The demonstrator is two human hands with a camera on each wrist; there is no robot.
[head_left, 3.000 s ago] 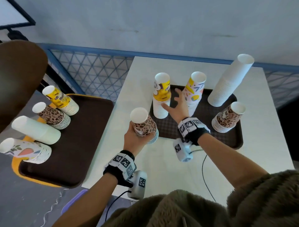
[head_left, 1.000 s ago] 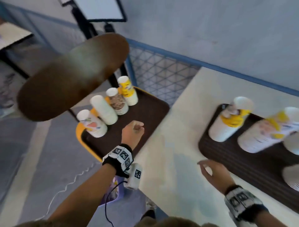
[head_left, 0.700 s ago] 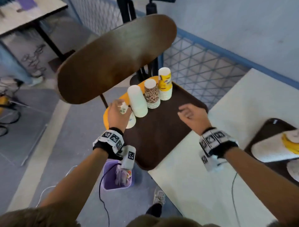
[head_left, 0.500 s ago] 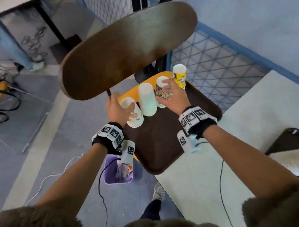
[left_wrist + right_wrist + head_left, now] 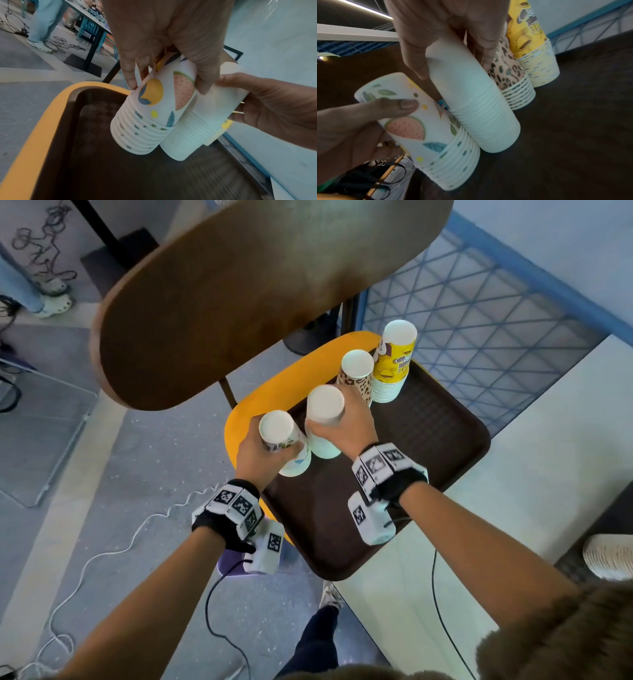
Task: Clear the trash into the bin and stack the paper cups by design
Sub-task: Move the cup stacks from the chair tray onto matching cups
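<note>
Gripping the fruit-print cup stack (image 5: 286, 445), the left hand (image 5: 255, 455) wraps its fingers and thumb round the upper part, thumb laid over the printed side in the right wrist view; the right hand (image 5: 346, 428) is clamped likewise on the plain white cup stack (image 5: 323, 419) just beside it, fingers curled round the upper part; both stacks are upside down, closed bases uppermost and rims downward, long axes close to upright but tilted, and the two touch along their sides; their lowest rims sit on or just above the brown tray (image 5: 428, 440), which I cannot tell apart; further along the same tray stand the leopard-print cup stack (image 5: 356, 374) and the yellow cup stack (image 5: 394, 361), also inverted, upright, side by side and just behind the right hand's fingers; the tray lies on an orange chair seat (image 5: 274, 381), with the chair's dark wooden backrest (image 5: 257, 285) looming above; a white table (image 5: 513, 474) adjoins the tray on the right, carrying part of a second tray (image 5: 613, 518) with a white cup stack (image 5: 608, 556) on its side; a purple bin (image 5: 227, 559) shows below the left wrist.
</note>
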